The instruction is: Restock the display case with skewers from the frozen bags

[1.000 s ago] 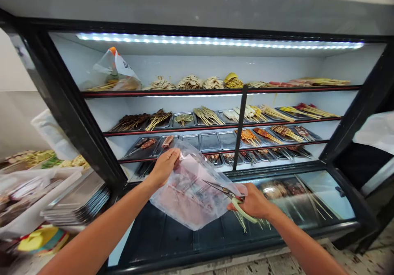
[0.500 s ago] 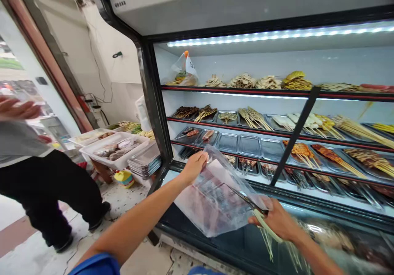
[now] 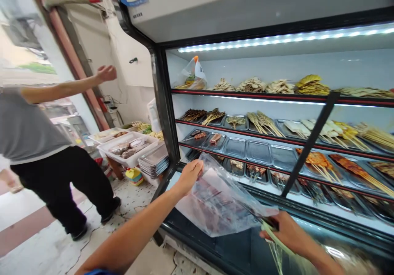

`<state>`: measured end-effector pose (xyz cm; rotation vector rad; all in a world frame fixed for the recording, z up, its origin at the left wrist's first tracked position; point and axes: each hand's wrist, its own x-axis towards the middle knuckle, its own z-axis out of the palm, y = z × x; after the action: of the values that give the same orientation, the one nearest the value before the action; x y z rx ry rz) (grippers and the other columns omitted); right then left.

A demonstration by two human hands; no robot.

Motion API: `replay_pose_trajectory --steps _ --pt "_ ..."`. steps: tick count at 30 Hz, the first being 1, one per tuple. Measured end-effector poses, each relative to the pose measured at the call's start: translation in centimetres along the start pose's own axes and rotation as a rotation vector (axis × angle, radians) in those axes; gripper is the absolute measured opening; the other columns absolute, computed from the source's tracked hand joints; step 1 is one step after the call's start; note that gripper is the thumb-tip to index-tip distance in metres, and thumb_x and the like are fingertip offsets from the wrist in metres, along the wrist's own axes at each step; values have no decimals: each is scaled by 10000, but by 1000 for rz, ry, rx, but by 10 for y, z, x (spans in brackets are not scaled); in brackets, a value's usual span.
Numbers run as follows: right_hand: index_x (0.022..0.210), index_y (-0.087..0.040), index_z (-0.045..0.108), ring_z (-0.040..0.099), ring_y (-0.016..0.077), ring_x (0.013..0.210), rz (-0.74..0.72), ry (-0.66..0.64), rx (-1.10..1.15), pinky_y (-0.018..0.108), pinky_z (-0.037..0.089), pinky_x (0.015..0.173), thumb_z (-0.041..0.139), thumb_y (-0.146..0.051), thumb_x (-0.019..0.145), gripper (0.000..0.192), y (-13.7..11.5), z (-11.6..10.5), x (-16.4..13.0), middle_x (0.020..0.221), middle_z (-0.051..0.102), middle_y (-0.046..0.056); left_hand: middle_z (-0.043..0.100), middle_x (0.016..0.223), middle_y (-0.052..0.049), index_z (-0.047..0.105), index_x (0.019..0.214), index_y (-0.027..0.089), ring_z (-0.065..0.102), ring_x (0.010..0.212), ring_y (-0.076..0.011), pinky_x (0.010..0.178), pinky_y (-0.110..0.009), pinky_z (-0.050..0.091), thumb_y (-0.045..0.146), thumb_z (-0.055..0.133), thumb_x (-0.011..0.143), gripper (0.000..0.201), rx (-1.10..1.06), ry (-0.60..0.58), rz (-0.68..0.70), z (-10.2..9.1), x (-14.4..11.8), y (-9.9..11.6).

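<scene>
Head view: holding a clear plastic bag (image 3: pixel 218 203) of pinkish meat between both hands, in front of the open display cooler (image 3: pixel 160 102). Left hand (image 3: pixel 189 176) pinching the bag's upper left corner, fingers clamped together on the plastic. Right hand (image 3: pixel 286 232) gripping the bag's lower right corner, closed around the pale green handles of scissors (image 3: pixel 271 225), blades lying dark against the plastic, partly blurred. Also hanging from that right hand, a bundle of thin bamboo sticks (image 3: pixel 278 254), trailing downward and blurred.

Just beyond the left hand, standing on the cooler's lower shelves, steel trays (image 3: pixel 258 152), some bare, some carrying skewers. Higher above both hands, lying on the upper shelves, rows of skewered food (image 3: pixel 264 121), and at the top left, a knotted bag (image 3: pixel 193 76). Running diagonally above the right hand, a black bar (image 3: pixel 308 143).

Well to the left of the left hand, stacked metal trays (image 3: pixel 154 162) and white tubs (image 3: pixel 126 147) of food resting on a low surface. Farther left, another person in a grey shirt (image 3: pixel 27 123) and dark trousers standing on the floor, arm stretched out, fist (image 3: pixel 106 73) raised near the wall.
</scene>
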<state>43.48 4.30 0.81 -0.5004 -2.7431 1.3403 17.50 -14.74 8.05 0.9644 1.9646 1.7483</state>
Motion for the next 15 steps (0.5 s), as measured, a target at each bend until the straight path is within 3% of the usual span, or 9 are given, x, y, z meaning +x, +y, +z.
replay_pose_trajectory --steps 2,4,6,8,11,15 --pt "1039 -239 672 602 276 869 57 -23 45 366 473 795 677 -475 580 516 22 4 0 956 680 80 329 550 45 373 583 184 301 515 -98 492 -238 238 465 417 842 385 17 64 19 -16 -13 -15" --pt "984 -273 697 621 289 815 126 -67 114 377 496 739 675 -514 541 504 45 15 5 882 690 85 328 561 44 370 588 186 301 527 -103 500 -237 248 461 410 853 384 14 142 7 -37 -29 -33" --pt "907 -285 714 624 275 679 195 -90 155 372 504 620 643 -561 533 470 63 35 16 730 676 76 321 568 47 369 598 189 291 526 -105 494 -235 249 473 420 846 380 -8 255 -46 -62 -44 -51" --pt "877 -276 710 622 264 643 217 -63 143 369 500 601 612 -568 551 449 70 63 38 685 661 64 313 575 52 361 605 193 285 521 -105 488 -230 257 496 453 821 384 -48 372 -112 -92 -57 -66" --pt "933 -252 680 636 264 773 123 -13 57 384 489 746 570 -486 622 405 55 113 92 805 681 56 326 580 53 367 603 193 300 519 -102 489 -221 292 517 501 787 396 -73 485 -171 -145 -73 -82" --pt "1120 -222 576 616 214 890 -104 -80 6 341 448 821 452 -319 738 414 -17 193 204 987 666 60 474 650 23 471 651 206 462 604 -133 557 -244 413 519 568 724 336 -29 639 -278 -236 -95 -103"
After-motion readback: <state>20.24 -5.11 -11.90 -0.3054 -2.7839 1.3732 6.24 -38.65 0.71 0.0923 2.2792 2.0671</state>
